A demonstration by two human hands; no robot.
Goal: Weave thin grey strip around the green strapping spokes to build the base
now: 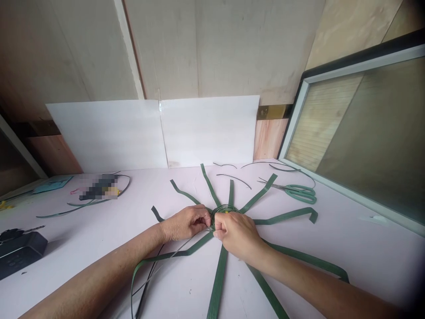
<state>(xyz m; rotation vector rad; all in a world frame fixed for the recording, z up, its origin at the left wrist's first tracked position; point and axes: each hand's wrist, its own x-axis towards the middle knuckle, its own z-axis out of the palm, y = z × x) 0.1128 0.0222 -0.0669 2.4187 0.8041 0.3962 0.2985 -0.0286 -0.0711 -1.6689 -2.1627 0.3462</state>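
Pale pink tabletop (pixel 186 297) is being worked on, and it's being backed by two white panels (pixel 209 133) standing side by side. Over on the right, things are being closed in by a pale-framed pane (pixel 375 128). Most of the middle is being taken up by flat green strips (pixel 219 283), which are being spread like spokes around a small woven centre (pixel 223 207), so that bit is sitting right between the hands. The right hand (pixel 237 235) is being curled closed on the centre's right side, and the left hand (pixel 191 221) is being pinched closed on its left edge. Honestly, which strand is being gripped by either can't be told. Far left, a black box (pixel 23 252) is being seen on the table. Across from it, green-handled scissors (pixel 300 193) are lying near some thin dark strands (pixel 284 170). Tiniest of all, a yellow bit (pixel 227 212) is being partly covered by the right hand.
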